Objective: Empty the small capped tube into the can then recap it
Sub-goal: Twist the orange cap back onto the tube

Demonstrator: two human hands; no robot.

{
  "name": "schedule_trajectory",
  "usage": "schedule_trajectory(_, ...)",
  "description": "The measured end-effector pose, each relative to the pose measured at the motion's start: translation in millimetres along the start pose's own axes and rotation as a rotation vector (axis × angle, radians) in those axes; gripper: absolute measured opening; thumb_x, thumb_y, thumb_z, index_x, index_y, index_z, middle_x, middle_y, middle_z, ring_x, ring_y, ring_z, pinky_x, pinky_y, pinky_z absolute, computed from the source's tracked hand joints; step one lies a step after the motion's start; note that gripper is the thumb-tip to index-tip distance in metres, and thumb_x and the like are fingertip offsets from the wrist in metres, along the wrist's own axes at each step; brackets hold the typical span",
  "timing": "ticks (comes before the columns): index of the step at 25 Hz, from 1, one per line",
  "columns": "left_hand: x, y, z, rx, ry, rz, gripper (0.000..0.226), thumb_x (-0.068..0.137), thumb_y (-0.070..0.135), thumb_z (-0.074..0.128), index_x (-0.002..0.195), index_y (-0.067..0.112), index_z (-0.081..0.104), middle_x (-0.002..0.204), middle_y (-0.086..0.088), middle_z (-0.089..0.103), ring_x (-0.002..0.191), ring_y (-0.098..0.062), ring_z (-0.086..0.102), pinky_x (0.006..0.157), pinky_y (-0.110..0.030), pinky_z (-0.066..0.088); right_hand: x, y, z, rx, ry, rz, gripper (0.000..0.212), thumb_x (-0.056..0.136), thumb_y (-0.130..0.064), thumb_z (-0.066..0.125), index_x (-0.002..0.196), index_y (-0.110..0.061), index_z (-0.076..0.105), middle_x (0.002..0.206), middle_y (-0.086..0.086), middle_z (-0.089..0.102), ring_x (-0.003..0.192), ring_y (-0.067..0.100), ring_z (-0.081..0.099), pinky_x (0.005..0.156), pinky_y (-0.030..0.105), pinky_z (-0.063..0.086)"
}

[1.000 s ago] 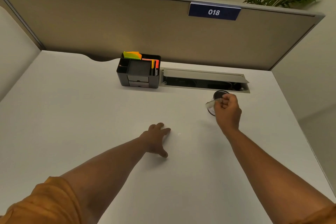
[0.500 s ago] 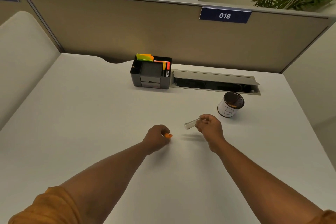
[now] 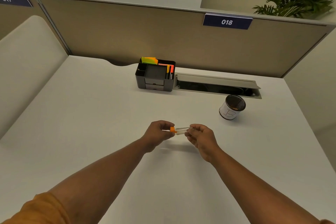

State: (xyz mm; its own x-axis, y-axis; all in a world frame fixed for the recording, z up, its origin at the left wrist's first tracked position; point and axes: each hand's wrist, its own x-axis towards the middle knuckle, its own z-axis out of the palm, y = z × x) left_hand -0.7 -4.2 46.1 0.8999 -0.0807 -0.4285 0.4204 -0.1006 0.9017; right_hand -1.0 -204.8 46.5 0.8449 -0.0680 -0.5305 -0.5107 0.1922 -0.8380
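Above the desk (image 3: pixel 91 114), 2 hands, 1 tube (image 3: pixel 182 130), 1 orange cap (image 3: pixel 172 129), 1 can (image 3: pixel 232 107)

Surface: a plain white rectangular desk top (image 3: pixel 76 114), walled by beige partition panels.
Twelve o'clock: a black plastic desk organiser (image 3: pixel 154 78) with neon sticky notes and markers stands at the far edge.
One o'clock: a grey metal cable hatch (image 3: pixel 216 85), lid raised, sits just beside the organiser.
Two o'clock: a small white cylindrical can (image 3: pixel 231 107), open-topped and upright, stands near the hatch.
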Motion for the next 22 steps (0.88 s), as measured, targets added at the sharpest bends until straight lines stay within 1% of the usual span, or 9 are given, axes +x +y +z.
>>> schedule_trajectory(2,-1,0,-1,-0.053,-0.021,-0.003,0.031,0.085,-0.006,0.074,0.113,0.006,0.071,0.111,-0.016,0.072,0.091,-0.022,0.068,0.085,-0.03,0.059,-3,3,2,0.041,-0.019,0.018,0.017,0.092,0.001,0.064,0.108,-0.003,0.064,0.101,0.018,0.07,0.091,0.029,0.073,0.087,0.037,0.059)
schedule_trajectory(5,-3,-1,-5,-0.151,-0.046,-0.028,0.029,0.086,-0.006,0.073,0.112,0.006,0.07,0.103,-0.012,0.072,0.087,-0.02,0.068,0.08,-0.025,0.059,-5,4,6,0.089,-0.037,0.017,0.019,0.091,0.004,0.064,0.109,-0.002,0.063,0.099,0.016,0.07,0.093,0.028,0.072,0.087,0.036,0.059)
schedule_trajectory(8,-1,-3,-8,-0.258,-0.089,-0.075,0.026,0.089,-0.003,0.071,0.113,0.005,0.07,0.103,-0.012,0.073,0.089,-0.021,0.071,0.083,-0.026,0.06,-6,6,5,0.084,-0.075,0.018,0.021,0.089,0.009,0.063,0.108,-0.002,0.063,0.101,0.017,0.071,0.096,0.028,0.072,0.086,0.035,0.059)
schedule_trajectory(10,-1,-4,-10,-0.306,-0.105,-0.104,0.023,0.091,0.001,0.07,0.114,0.004,0.07,0.107,-0.015,0.072,0.093,-0.024,0.072,0.085,-0.027,0.06,-7,9,4,0.048,-0.112,0.01,0.024,0.087,0.014,0.062,0.102,-0.004,0.065,0.104,0.017,0.072,0.098,0.029,0.071,0.088,0.036,0.059)
schedule_trajectory(12,-1,-6,-11,-0.336,-0.106,-0.12,0.021,0.091,0.003,0.07,0.112,0.004,0.071,0.108,-0.017,0.071,0.094,-0.026,0.072,0.084,-0.028,0.061,-8,12,3,-0.01,-0.143,-0.017,0.027,0.084,0.016,0.062,0.098,-0.007,0.068,0.108,0.016,0.072,0.099,0.028,0.071,0.092,0.039,0.057)
schedule_trajectory(14,-1,-6,-12,-0.34,-0.104,-0.132,0.018,0.091,0.006,0.072,0.108,0.005,0.073,0.105,-0.017,0.072,0.092,-0.026,0.073,0.081,-0.027,0.061,-9,14,2,-0.08,-0.151,-0.052,0.028,0.083,0.014,0.065,0.095,-0.01,0.071,0.109,0.014,0.072,0.1,0.028,0.071,0.094,0.042,0.056)
schedule_trajectory(16,-2,-7,-12,-0.316,-0.111,-0.135,0.016,0.091,0.01,0.073,0.105,0.004,0.075,0.1,-0.014,0.074,0.09,-0.024,0.073,0.079,-0.026,0.06,-9,14,0,-0.133,-0.145,-0.081,0.028,0.082,0.012,0.066,0.094,-0.013,0.074,0.108,0.01,0.073,0.099,0.027,0.071,0.093,0.042,0.056)
schedule_trajectory(18,-3,-7,-12,-0.299,-0.115,-0.14,0.021,0.092,0.015,0.072,0.108,0.001,0.074,0.098,-0.013,0.074,0.088,-0.022,0.073,0.078,-0.025,0.06,-10,13,-2,-0.176,-0.134,-0.113,0.03,0.082,0.011,0.066,0.094,-0.014,0.075,0.106,0.007,0.075,0.094,0.021,0.071,0.09,0.038,0.056)
schedule_trajectory(22,-5,-10,-11,-0.303,-0.094,-0.151,0.025,0.095,0.018,0.069,0.109,-0.002,0.073,0.095,-0.014,0.074,0.086,-0.022,0.072,0.077,-0.024,0.061,-12,12,-2,-0.268,-0.14,-0.191,0.031,0.081,0.011,0.067,0.096,-0.015,0.075,0.101,0.002,0.077,0.09,0.014,0.071,0.077,0.022,0.054)
